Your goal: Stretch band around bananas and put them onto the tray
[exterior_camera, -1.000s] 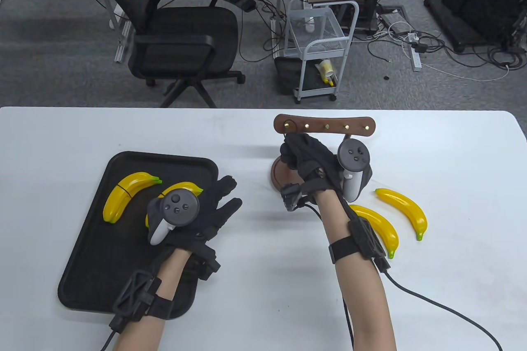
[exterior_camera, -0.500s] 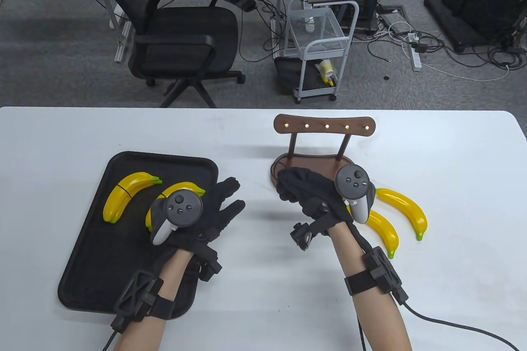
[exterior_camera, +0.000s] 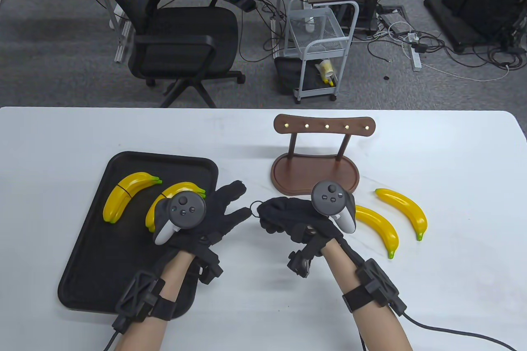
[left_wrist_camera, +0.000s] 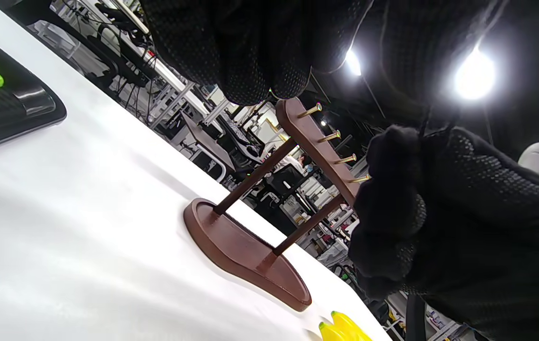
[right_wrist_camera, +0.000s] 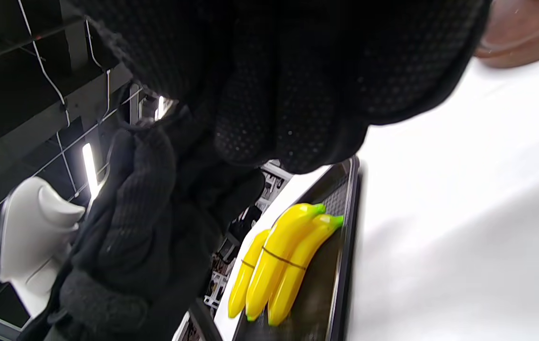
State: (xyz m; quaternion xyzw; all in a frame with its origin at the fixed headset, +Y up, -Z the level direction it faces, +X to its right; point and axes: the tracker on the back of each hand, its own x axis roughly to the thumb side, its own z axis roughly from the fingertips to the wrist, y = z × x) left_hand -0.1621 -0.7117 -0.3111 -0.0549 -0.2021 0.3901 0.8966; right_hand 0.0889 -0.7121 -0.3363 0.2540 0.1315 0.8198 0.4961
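Note:
My right hand [exterior_camera: 267, 216] hovers over the table in front of the wooden stand and pinches a thin black band [exterior_camera: 255, 205] whose loop shows at its fingertips. The left hand [exterior_camera: 235, 203] is beside it with fingers stretched out, the index tip almost at the loop. Two loose yellow bananas [exterior_camera: 379, 228] [exterior_camera: 405, 210] lie right of my right hand. On the black tray [exterior_camera: 94, 252] lie two banded banana pairs [exterior_camera: 127, 194] [exterior_camera: 175, 194]. The right wrist view shows a banded pair [right_wrist_camera: 278, 265] on the tray.
The brown wooden stand [exterior_camera: 315, 174] with a peg bar [exterior_camera: 325, 126] sits just beyond my right hand; its pegs [left_wrist_camera: 331, 137] look bare. An office chair [exterior_camera: 177, 34] and a white cart [exterior_camera: 319, 46] stand beyond the table's far edge.
My right hand came away from the stand's peg bar toward me and to the left, bringing the band near the left hand. The left hand shifted slightly right.

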